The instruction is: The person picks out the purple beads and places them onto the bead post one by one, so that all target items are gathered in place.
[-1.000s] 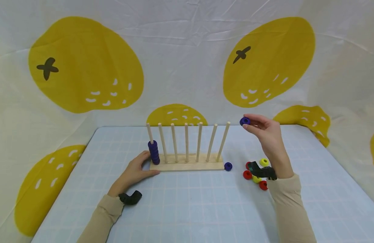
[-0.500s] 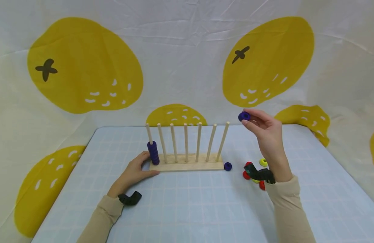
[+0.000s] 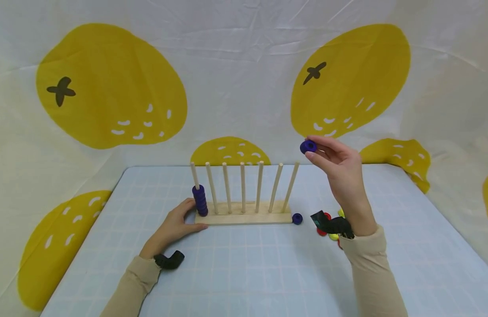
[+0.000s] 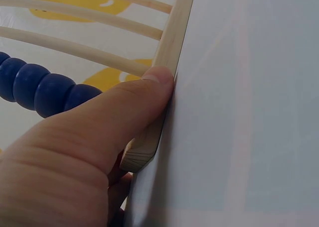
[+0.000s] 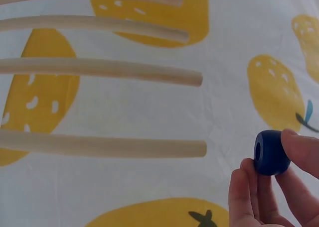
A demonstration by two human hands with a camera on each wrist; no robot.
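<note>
A wooden peg rack [image 3: 244, 218] with a row of several upright pegs stands on the table. Its leftmost peg carries a stack of dark blue beads [image 3: 199, 201]. My left hand [image 3: 175, 223] grips the rack's left end, thumb [image 4: 144, 95] along the front edge of the base and the other fingers mostly hidden behind it. Raised above the level of the peg tops, right of the rack, my right hand [image 3: 339, 169] pinches a blue bead [image 5: 274, 155] between thumb and fingers. The bead's hole faces the peg tips in the right wrist view, with a gap between them.
One loose blue bead [image 3: 297, 219] lies by the rack's right end. Several red and yellow beads [image 3: 334, 237] lie farther right, partly hidden by the right wrist's black strap [image 3: 332, 224]. A lemon-print cloth [image 3: 236, 88] hangs behind the light blue checked table [image 3: 244, 273].
My right hand has risen and lately shifted left with the blue bead, closer to the peg tops. The left hand and the rack have stayed in place.
</note>
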